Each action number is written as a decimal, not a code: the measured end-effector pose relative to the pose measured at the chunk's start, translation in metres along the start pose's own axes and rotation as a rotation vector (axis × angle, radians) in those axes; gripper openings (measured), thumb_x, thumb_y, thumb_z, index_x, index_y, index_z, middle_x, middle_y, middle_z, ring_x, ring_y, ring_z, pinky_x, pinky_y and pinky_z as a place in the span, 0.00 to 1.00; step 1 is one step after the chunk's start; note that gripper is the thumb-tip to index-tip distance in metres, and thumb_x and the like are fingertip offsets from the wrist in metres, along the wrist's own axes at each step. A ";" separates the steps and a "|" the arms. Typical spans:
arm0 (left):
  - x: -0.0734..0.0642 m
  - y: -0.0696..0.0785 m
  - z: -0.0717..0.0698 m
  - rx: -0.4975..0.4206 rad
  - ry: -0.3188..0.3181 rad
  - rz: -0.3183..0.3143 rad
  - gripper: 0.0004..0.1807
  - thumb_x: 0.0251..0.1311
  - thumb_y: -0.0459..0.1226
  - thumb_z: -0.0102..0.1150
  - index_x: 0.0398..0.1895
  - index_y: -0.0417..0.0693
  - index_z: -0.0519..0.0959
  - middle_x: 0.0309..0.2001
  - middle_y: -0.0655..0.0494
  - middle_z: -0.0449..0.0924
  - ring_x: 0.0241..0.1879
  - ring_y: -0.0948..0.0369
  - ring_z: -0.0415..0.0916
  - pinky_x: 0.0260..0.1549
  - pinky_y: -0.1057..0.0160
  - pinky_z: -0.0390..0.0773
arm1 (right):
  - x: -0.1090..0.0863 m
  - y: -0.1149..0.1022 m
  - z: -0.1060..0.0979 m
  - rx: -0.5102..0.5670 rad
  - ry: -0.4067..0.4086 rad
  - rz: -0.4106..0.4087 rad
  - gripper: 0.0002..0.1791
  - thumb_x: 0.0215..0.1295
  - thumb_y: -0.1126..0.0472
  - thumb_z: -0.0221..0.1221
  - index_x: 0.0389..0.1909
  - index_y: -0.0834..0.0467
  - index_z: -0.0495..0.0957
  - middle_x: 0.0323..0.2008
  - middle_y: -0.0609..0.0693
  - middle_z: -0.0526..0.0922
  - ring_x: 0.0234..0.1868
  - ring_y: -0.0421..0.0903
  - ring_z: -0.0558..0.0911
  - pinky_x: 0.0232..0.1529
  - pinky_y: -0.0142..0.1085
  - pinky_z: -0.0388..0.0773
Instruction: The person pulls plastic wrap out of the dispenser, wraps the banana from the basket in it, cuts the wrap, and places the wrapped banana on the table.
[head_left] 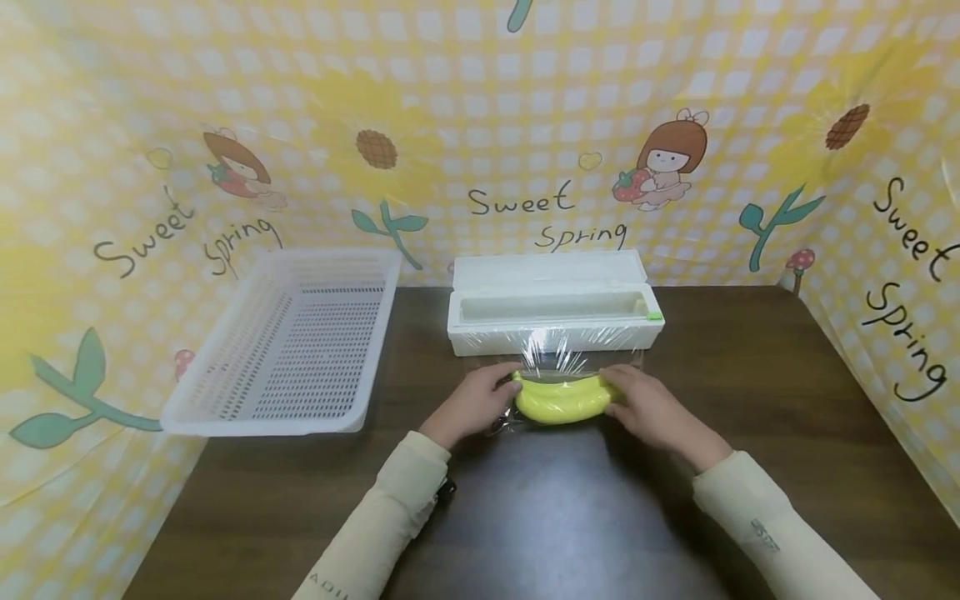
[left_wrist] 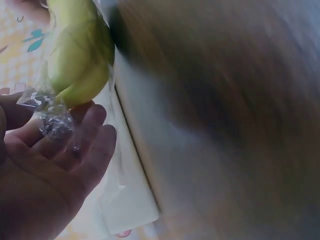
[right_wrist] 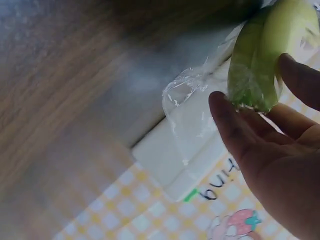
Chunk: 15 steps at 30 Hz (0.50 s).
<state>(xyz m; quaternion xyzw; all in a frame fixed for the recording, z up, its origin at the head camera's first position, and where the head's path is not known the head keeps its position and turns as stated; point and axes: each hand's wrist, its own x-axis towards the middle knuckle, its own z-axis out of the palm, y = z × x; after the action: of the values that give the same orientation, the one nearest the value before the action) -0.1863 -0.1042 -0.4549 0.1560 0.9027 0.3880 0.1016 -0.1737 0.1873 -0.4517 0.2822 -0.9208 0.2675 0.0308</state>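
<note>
Yellow bananas [head_left: 566,402] lie crosswise between the two hands, with clear cling film [head_left: 558,360] over them that stretches back to a white film box [head_left: 555,337]. At the left end is my left hand [head_left: 476,404]; in the left wrist view its thumb and fingers pinch a crumpled bunch of film [left_wrist: 52,120] beside the banana tips. My right hand [head_left: 652,408] grips the right end, thumb [right_wrist: 300,82] on the near side and fingers beneath in the right wrist view. Loose film [right_wrist: 187,100] hangs near those fingertips.
The box's lid [head_left: 551,268] stands raised at the back, and a green slider [head_left: 655,316] sits at its right end. On the left is a white perforated basket [head_left: 367,367]. A patterned cloth [head_left: 480,125] surrounds the dark wooden table [head_left: 750,375].
</note>
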 end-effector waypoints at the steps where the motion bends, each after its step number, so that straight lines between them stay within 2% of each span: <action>1: 0.002 -0.001 0.001 -0.024 0.004 -0.011 0.23 0.76 0.42 0.51 0.71 0.47 0.72 0.60 0.49 0.78 0.43 0.57 0.77 0.49 0.54 0.76 | 0.002 0.002 0.000 0.016 -0.008 0.014 0.28 0.59 0.72 0.68 0.60 0.74 0.74 0.57 0.67 0.78 0.59 0.66 0.76 0.60 0.58 0.70; 2: 0.003 -0.003 0.002 -0.051 0.007 -0.018 0.23 0.76 0.41 0.51 0.71 0.47 0.72 0.56 0.48 0.79 0.37 0.58 0.76 0.44 0.54 0.77 | 0.003 0.004 -0.001 0.031 -0.017 0.029 0.28 0.60 0.71 0.68 0.61 0.73 0.74 0.58 0.67 0.77 0.60 0.66 0.75 0.61 0.58 0.70; 3: 0.004 -0.005 0.003 -0.072 0.013 -0.021 0.23 0.76 0.41 0.51 0.70 0.45 0.72 0.54 0.48 0.80 0.35 0.60 0.75 0.42 0.55 0.77 | 0.004 0.005 -0.001 0.047 -0.025 0.045 0.28 0.60 0.71 0.68 0.61 0.73 0.74 0.59 0.67 0.77 0.60 0.66 0.75 0.61 0.58 0.69; 6: 0.007 -0.009 0.004 -0.144 0.036 -0.022 0.21 0.76 0.39 0.49 0.67 0.41 0.74 0.46 0.49 0.80 0.32 0.61 0.73 0.39 0.57 0.77 | 0.008 0.008 -0.003 0.092 -0.037 0.072 0.28 0.62 0.69 0.67 0.63 0.72 0.73 0.59 0.67 0.77 0.61 0.65 0.75 0.61 0.58 0.69; 10: 0.013 -0.010 0.005 -0.178 0.070 -0.011 0.13 0.76 0.37 0.49 0.52 0.41 0.81 0.33 0.54 0.77 0.30 0.61 0.71 0.37 0.58 0.75 | 0.014 0.013 -0.004 0.162 -0.051 0.110 0.28 0.64 0.67 0.67 0.63 0.70 0.73 0.59 0.66 0.78 0.57 0.61 0.77 0.57 0.56 0.73; 12: 0.016 -0.010 0.005 -0.190 0.081 -0.010 0.12 0.76 0.38 0.49 0.43 0.41 0.81 0.27 0.56 0.73 0.28 0.61 0.69 0.34 0.59 0.73 | 0.016 0.017 -0.004 0.204 -0.061 0.136 0.27 0.65 0.66 0.66 0.63 0.70 0.73 0.58 0.66 0.78 0.55 0.59 0.78 0.55 0.56 0.73; 15: 0.018 -0.009 0.007 -0.213 0.104 -0.036 0.13 0.76 0.39 0.48 0.40 0.41 0.81 0.26 0.55 0.72 0.26 0.61 0.68 0.31 0.60 0.72 | 0.019 0.020 -0.004 0.284 -0.066 0.171 0.26 0.67 0.66 0.64 0.63 0.71 0.72 0.57 0.66 0.78 0.54 0.59 0.78 0.54 0.55 0.74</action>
<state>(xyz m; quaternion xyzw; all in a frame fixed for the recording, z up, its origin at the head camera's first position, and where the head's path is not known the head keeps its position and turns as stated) -0.2032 -0.0993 -0.4674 0.1081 0.8631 0.4872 0.0776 -0.2011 0.1934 -0.4537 0.2131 -0.8949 0.3871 -0.0626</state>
